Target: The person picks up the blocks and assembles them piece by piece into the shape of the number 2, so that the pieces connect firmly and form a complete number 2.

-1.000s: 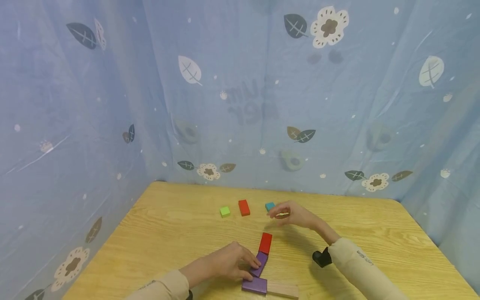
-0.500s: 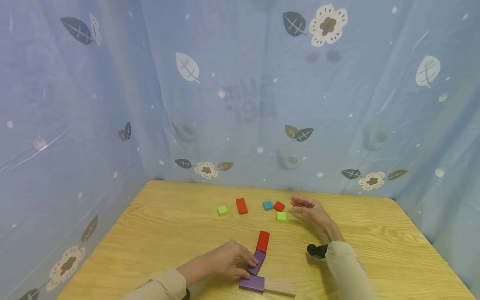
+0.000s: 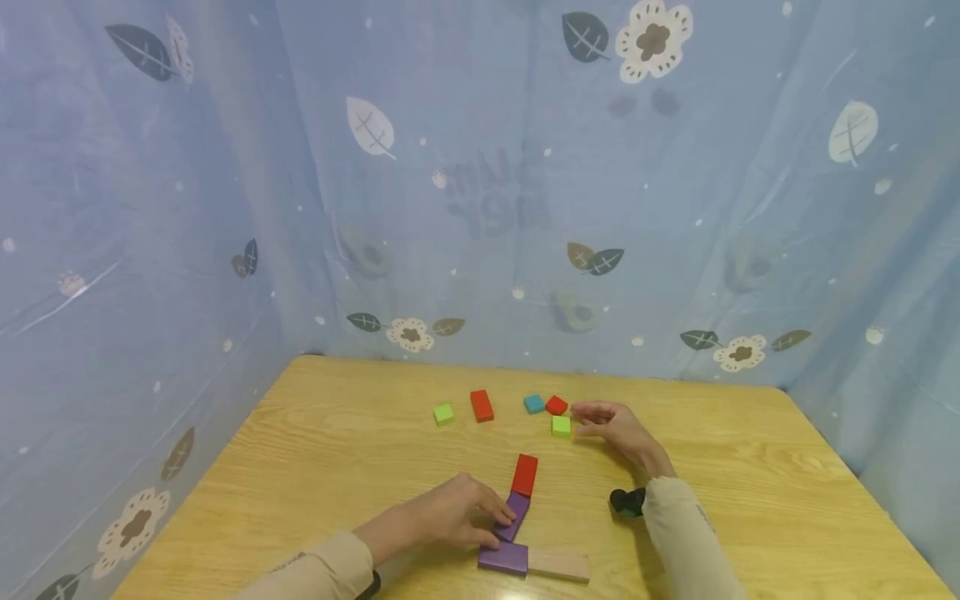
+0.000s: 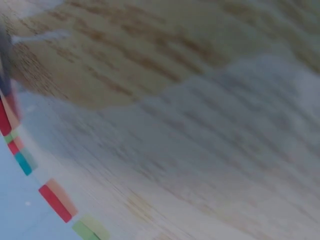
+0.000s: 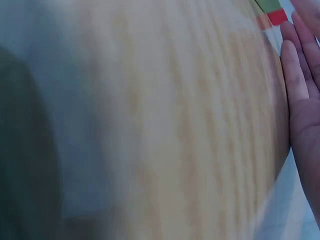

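My left hand point(image 3: 453, 515) rests over two purple blocks in the head view. Its fingertips touch the tilted purple block point(image 3: 514, 514), and the thumb tip lies at the flat-lying purple block point(image 3: 502, 558) in front. A red block point(image 3: 525, 474) stands end to end with the tilted one, and a plain wooden block point(image 3: 558, 565) adjoins the front one on its right. My right hand point(image 3: 617, 429) has its fingers spread around the right side of a small green block point(image 3: 561, 427). In the right wrist view, that hand's fingers point(image 5: 295, 70) extend toward a red block point(image 5: 277, 17).
Behind the green block lie a small red block point(image 3: 557, 405) and a blue block point(image 3: 534, 404). Farther left are a larger red block point(image 3: 482, 406) and another green block point(image 3: 443, 414). A patterned blue curtain point(image 3: 480, 208) borders the wooden table point(image 3: 360, 450).
My right hand drew back to the right from above the small blocks, uncovering the red and green ones, then came left to the green block. The left hand stays on the purple blocks.
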Demonstrator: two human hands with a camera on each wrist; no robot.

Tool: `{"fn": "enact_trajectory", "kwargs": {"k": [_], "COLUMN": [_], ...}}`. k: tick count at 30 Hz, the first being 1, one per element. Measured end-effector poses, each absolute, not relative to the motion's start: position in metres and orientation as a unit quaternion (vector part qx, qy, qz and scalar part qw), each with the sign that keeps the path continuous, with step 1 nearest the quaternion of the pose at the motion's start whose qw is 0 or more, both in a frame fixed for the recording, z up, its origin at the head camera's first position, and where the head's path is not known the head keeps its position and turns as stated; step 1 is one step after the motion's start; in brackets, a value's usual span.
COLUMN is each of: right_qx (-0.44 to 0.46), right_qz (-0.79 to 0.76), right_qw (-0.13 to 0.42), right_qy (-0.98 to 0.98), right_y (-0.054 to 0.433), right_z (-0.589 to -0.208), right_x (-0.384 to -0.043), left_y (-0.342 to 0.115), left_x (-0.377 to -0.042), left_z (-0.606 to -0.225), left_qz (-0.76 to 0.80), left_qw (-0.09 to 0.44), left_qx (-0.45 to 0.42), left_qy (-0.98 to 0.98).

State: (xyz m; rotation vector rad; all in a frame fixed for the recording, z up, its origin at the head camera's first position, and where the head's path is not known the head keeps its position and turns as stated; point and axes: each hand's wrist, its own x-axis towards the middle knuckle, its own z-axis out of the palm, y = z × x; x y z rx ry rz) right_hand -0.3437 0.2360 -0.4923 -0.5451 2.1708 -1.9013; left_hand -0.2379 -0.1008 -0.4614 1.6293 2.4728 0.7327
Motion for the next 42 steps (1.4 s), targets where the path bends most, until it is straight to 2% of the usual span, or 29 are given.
{"fn": "enact_trajectory", "kwargs": {"k": [6,16,26,42], "right_qx": [-0.210,-0.201,-0.194,-0.152], "right_qz": [-0.619,-0.584,-0.563,-0.561], "right_qw": [0.100,0.070,0.077,0.024], "right_qy": [0.750,0.783,0.800,0.813], "right_y": [0.230,0.223,0.229,0.237], "right_z": [-0.489,-0.488,-0.483,-0.455], "right_x": [-0.344,-0.341,-0.342,-0.332], "left_y": [-0.101,-0.101,-0.100,-0.102], "left_x": [-0.240,-0.239,-0.237,-0.240], "left_z": [-0.462,-0.465,-0.468,-0.465], "left_qz": [0.244,0.249,0.254,0.249], "left_qw": [0.044,0.047,0.047,0.053], "left_qx": [0.531,0.531,0.530,0.530], "left_qy": [0.810,0.808,0.808,0.809]}}
